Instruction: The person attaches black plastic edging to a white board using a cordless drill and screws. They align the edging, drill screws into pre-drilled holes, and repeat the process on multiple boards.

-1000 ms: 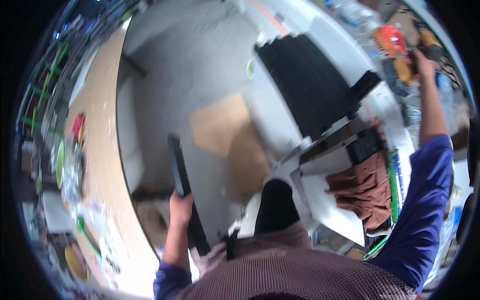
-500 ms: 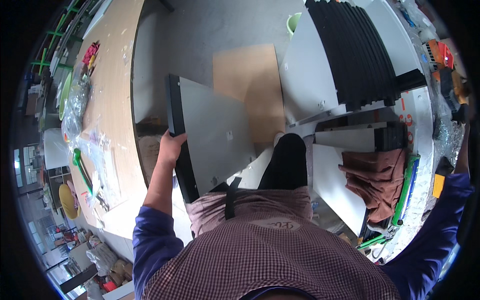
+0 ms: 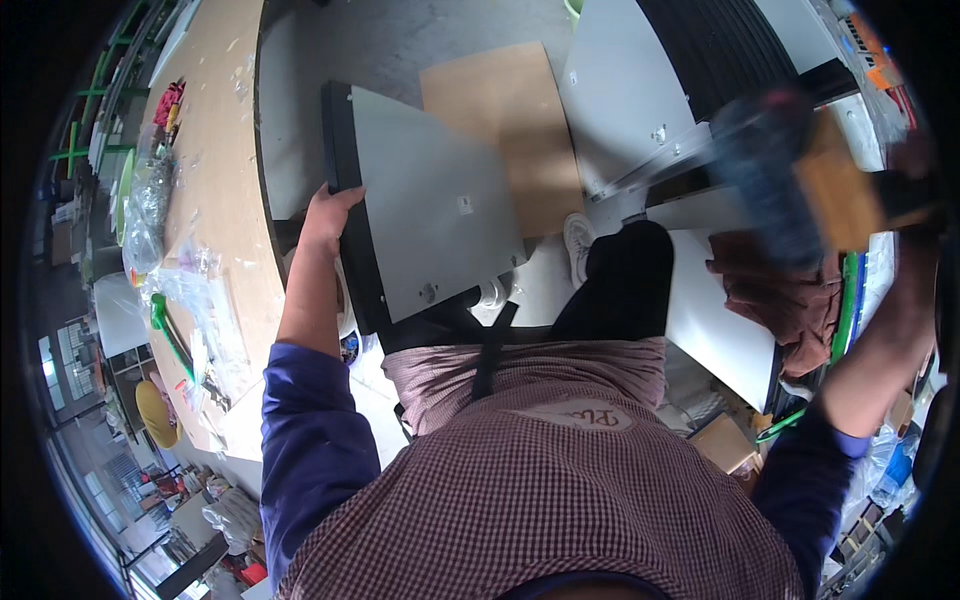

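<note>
My left hand [image 3: 330,215] is closed on the black edge of a flat light-grey panel [image 3: 435,200], which leans in front of my legs. Fingers and thumb wrap over the black rail. At the right, my right hand [image 3: 912,170], dark at the picture's rim, holds a bulky dark-blue and orange tool [image 3: 835,180]. Motion smears the tool, so its exact kind does not show. It hangs in front of a stack of black-edged panels [image 3: 715,45] and above a brown cloth [image 3: 775,290].
A wooden workbench [image 3: 215,130] runs along my left, carrying clear plastic wrap [image 3: 150,215] and a green-handled tool [image 3: 172,335]. On the floor lies a brown board [image 3: 500,130] beyond my shoes. A cluttered surface extends along the right.
My right hand has come inward from the right rim with the blue and orange tool. My left hand keeps its hold on the panel; the view has shifted somewhat.
</note>
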`<state>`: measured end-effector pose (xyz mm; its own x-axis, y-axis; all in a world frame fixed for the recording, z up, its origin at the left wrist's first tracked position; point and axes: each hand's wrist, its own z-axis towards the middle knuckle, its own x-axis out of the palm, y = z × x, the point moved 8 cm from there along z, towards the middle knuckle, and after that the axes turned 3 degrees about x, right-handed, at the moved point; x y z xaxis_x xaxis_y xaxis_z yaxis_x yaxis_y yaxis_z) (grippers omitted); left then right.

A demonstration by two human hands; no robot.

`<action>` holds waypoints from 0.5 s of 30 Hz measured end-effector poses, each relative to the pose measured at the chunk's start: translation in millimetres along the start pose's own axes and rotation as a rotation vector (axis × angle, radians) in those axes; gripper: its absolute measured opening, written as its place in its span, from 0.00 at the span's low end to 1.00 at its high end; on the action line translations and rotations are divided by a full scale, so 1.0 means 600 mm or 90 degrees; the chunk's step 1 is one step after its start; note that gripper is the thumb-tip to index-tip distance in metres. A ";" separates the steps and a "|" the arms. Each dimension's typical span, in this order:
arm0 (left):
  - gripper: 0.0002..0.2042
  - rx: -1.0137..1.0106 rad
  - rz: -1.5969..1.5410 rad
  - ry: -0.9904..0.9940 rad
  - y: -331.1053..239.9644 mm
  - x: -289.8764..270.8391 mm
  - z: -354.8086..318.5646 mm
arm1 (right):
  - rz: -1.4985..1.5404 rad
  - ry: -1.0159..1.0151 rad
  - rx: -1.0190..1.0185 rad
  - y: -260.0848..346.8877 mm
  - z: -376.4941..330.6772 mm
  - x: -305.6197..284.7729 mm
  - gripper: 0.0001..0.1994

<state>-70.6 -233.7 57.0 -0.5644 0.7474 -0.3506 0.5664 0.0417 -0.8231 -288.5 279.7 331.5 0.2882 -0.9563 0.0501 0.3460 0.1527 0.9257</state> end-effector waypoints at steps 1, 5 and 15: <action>0.20 0.000 0.011 0.012 -0.003 0.000 0.005 | 0.017 -0.009 0.053 -0.059 -0.051 0.021 0.08; 0.22 -0.001 0.065 0.007 0.001 -0.009 0.019 | 0.109 0.124 0.290 -0.303 -0.175 0.145 0.11; 0.22 0.022 0.211 -0.068 0.028 -0.056 0.033 | 0.198 0.028 0.554 -0.693 -0.295 0.270 0.23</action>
<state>-54.0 -271.6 46.1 -0.4138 0.6422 -0.6453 0.7097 -0.2164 -0.6704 -227.4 105.4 -111.5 0.2948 -0.8906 0.3462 -0.5409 0.1431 0.8288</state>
